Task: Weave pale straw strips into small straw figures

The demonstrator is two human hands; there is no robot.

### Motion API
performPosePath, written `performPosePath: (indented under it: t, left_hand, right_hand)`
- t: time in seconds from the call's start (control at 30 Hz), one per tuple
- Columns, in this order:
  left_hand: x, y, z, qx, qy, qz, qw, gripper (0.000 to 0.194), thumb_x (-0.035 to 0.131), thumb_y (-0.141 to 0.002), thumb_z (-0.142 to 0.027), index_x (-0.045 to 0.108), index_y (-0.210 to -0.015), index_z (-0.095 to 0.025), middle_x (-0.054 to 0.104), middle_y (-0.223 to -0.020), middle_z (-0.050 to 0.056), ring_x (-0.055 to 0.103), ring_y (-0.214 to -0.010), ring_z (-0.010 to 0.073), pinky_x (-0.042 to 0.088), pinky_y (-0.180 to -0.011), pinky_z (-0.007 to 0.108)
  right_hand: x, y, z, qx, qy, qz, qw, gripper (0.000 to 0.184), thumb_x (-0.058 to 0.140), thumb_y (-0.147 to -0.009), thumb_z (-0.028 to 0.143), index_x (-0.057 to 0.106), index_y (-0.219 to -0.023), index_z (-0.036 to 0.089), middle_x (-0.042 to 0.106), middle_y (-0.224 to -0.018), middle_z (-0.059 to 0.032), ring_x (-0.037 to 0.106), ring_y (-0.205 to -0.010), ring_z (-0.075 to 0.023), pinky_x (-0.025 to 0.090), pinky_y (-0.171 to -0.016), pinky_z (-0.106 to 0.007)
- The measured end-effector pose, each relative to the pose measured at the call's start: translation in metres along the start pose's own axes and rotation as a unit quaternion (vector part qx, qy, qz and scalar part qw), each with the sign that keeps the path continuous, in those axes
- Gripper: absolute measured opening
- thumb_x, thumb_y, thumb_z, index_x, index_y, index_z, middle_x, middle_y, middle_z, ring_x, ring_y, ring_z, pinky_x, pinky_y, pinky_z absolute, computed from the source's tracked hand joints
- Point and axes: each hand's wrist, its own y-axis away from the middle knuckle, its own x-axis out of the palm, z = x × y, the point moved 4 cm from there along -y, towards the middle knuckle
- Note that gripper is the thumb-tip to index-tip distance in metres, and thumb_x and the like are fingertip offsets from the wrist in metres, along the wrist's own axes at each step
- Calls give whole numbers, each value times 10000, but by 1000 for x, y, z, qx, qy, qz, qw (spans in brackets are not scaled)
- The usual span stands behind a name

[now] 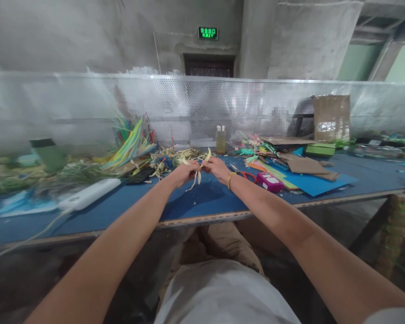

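Pale, straw-coloured flat strips [198,177], like dried leaf or husk, cross between my two hands above the blue tabletop. My left hand [185,173] has its fingers pinched on the strips from the left. From the right, my right hand [216,168] pinches them too, with a gold-coloured bracelet at its wrist. One strip end curls up above the fingers, and others hang below. The fingertips nearly meet, and just how the strips cross there is too small to make out. Behind the hands lies a heap of similar pale strips [189,154].
A bottle [220,140] stands behind the hands. To the right lie red-handled scissors [249,176], a magenta box [270,182], blue sheets [319,182] and cardboard [303,164]. Coloured stems [131,141], a white power strip [89,194] and a green container [47,154] are left. Perforated metal panels [175,108] rise behind.
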Motion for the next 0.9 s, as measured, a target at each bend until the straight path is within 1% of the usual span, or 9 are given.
performPosePath:
  t: [0.13,0.27,0.4,0.47,0.57,0.63,0.73,0.8,0.9]
  left_hand:
    - [1,0,1,-3,40,0,999,151,695,-614,-172,545,-600,-157,480,-534,-28,418,-489,78,289,-471,210]
    - [4,-2,3,8,82,5,997,230,784,-625,-224,649,-795,-146,599,-657,5,530,-594,105,367,-535,214]
    - [-1,-7,5,28,76,-18,997,265,800,-638,-239,668,-850,-151,636,-706,17,558,-619,111,406,-577,227]
    - [-6,-8,7,30,50,-32,998,209,786,-663,-256,669,-800,-151,620,-666,9,528,-567,97,386,-543,223]
    - [-11,-9,9,25,19,-49,998,160,772,-684,-258,676,-760,-155,591,-615,-8,475,-500,75,328,-478,204]
    - [-13,-9,9,17,9,-58,998,153,769,-693,-266,688,-767,-159,593,-610,-6,474,-487,74,312,-457,200]
    - [-13,-6,6,1,-6,-73,997,162,767,-707,-297,701,-772,-164,598,-594,5,500,-481,92,322,-447,207]
    - [-13,-5,4,-5,-12,-78,997,164,767,-711,-307,706,-771,-167,598,-584,9,514,-483,101,330,-444,210]
    - [-10,-3,3,-12,-21,-68,997,164,776,-701,-302,707,-753,-162,603,-579,15,535,-504,109,344,-450,211]
  right_hand:
    - [-4,1,4,9,-24,2,1000,194,700,-766,342,605,-712,182,673,-699,-10,636,-665,-127,478,-648,-252]
    - [-13,0,10,-26,-14,-20,999,272,698,-758,418,587,-691,179,680,-708,-30,649,-674,-144,481,-631,-257]
    - [-20,1,16,-56,102,-56,992,322,606,-818,474,603,-690,178,686,-741,-48,629,-643,-146,456,-613,-265]
    - [-23,4,25,-115,205,-94,968,366,586,-826,503,580,-652,181,657,-694,-34,587,-618,-138,426,-616,-266]
    - [-25,12,40,-212,311,-160,912,415,558,-837,547,537,-625,191,594,-639,-14,520,-621,-134,373,-620,-263]
    - [-27,17,47,-237,334,-196,891,437,516,-860,566,533,-632,194,566,-633,-10,491,-619,-135,350,-619,-267]
    - [-31,21,53,-244,343,-234,876,465,455,-896,575,565,-658,191,566,-643,-19,484,-621,-144,349,-633,-279]
    - [-30,21,54,-256,355,-229,869,453,462,-903,560,620,-701,186,605,-689,-35,517,-670,-156,371,-678,-286]
    - [-22,15,51,-275,399,-145,863,376,525,-890,514,715,-816,198,679,-822,-55,576,-808,-173,395,-787,-296]
